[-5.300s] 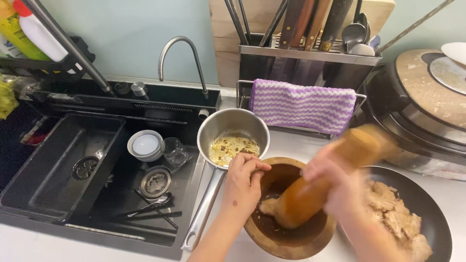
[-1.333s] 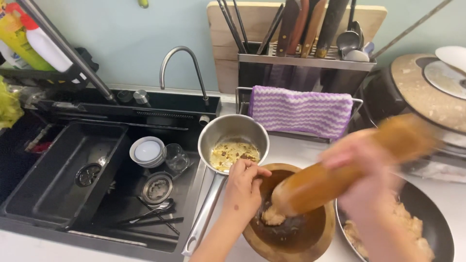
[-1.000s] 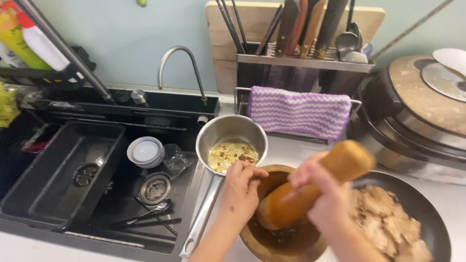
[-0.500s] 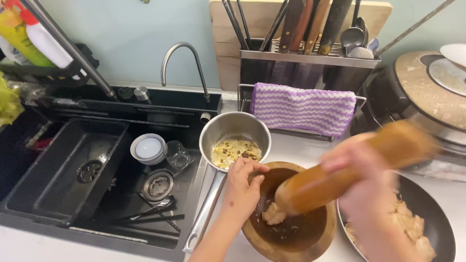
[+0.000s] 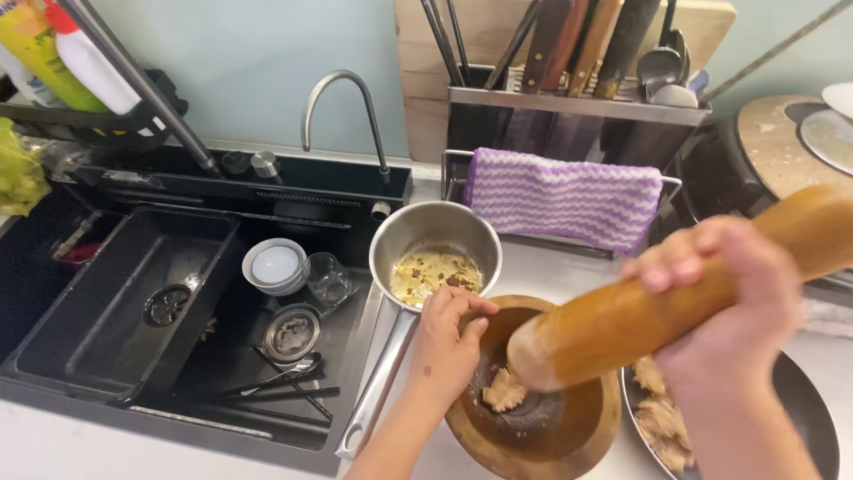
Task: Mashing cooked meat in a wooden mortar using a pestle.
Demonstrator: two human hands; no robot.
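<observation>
**Two bottles on the shelf at upper left**

A yellow plastic bottle (image 5: 31,53) stands at the far upper left on the dark shelf (image 5: 98,124) above the sink. Just beside it leans a white bottle (image 5: 93,67) with a red cap. Both are cut off by the frame edge. No signs or screens show.

**Browns, Steel and Purple Stripes**

The pestle (image 5: 657,302) is honey-brown wood; the mortar (image 5: 542,436) is darker brown, holding a pale tan lump (image 5: 505,389). The saucepan (image 5: 434,244) is silver steel with yellowish residue. The cloth (image 5: 560,200) upper right shows purple-and-white zigzags. The sink (image 5: 115,311) is black.
</observation>
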